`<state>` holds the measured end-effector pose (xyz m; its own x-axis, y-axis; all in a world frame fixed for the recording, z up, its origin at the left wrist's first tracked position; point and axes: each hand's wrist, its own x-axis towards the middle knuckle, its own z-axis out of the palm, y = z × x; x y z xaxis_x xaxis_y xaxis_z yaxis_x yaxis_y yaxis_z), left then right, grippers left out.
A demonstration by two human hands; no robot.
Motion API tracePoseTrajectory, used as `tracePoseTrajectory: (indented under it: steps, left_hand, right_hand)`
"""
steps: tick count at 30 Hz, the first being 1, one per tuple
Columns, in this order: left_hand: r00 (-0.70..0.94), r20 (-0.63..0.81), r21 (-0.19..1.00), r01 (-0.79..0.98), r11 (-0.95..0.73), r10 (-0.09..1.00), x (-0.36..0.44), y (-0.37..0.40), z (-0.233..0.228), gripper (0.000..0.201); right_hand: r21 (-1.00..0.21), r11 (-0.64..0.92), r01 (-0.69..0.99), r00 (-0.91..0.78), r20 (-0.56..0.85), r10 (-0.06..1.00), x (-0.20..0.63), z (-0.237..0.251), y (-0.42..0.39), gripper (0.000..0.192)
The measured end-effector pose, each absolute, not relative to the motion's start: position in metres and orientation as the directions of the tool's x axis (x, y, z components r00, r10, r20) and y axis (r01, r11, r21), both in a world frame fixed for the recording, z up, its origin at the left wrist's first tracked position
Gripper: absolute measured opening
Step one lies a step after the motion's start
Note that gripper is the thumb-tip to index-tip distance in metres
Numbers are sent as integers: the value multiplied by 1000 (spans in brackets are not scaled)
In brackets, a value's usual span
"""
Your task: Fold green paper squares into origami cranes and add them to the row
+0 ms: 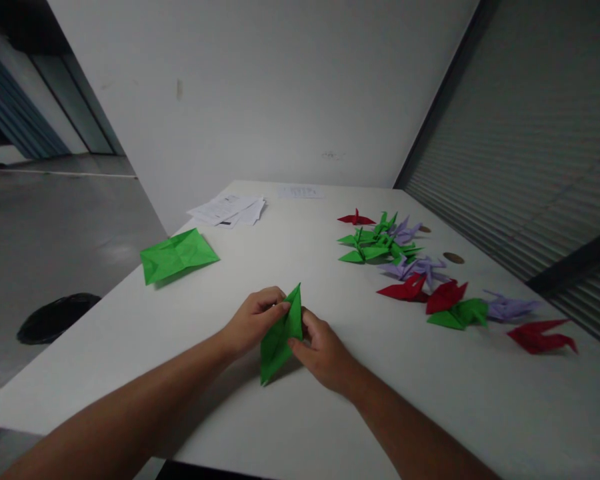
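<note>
Two bare hands on one bit of green paper, that's the scene from where I'm standing. The person's left hand [260,317] is pinching the folded green piece [283,333] from its 10 o'clock side, thumb laid on the upper face. The right hand [325,350] has it from about 4 o'clock, thumb on the front, fingers curled around the right edge. So yeah, both are gripping the same thing. The piece itself is long and narrow, kinda like a stretched diamond, tilted with one point at 1 o'clock and the other end at 7, at the near middle of the white table [300,253]. Can't tell if the bottom end touches the tabletop.

Going round the clock from those hands: some creased green paper [177,255] lies at 10, near the table's left edge. Farther off at 11 there's a loose overlap of printed papers [227,210], and around 12 a pale sheet [300,191] close to the wall [275,87].

Then it's basically a flock: a red bird [357,219] at 1, a bunch of green birds [375,252] between 1 and 2, lavender birds [513,306] mixed in down toward 3, and another red one nearest the person at 3. Behind them a brown disc [453,258] sits at 2, near the window blinds [525,153]. Down on the floor at 9, a black bin [55,317].
</note>
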<state>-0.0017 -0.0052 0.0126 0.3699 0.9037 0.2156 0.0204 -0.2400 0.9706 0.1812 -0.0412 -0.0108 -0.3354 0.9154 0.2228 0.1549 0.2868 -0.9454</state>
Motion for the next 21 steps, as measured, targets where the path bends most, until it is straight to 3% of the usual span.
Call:
tracePoseTrajectory:
  steps: [4,9,14,21]
  left_hand:
    - [296,206,978,-98,-185,933,1,-7,12,23]
    - [281,120,969,-243,-51,952,4,-9,10,49]
    - [321,16,961,-265,74,947,3,-9,7,52]
    - [317,2,976,-205,66,948,2,-9,-1,31]
  right_hand:
    - [-963,246,110,-333,198,922,183,-10,-41,15]
    - [-983,182,19,-282,170,944,188,-12,-33,11]
    - [-988,156,16,-194,150,969,191,-17,-28,17]
    - [-992,119,32,-206,110,972,191,-21,-28,18]
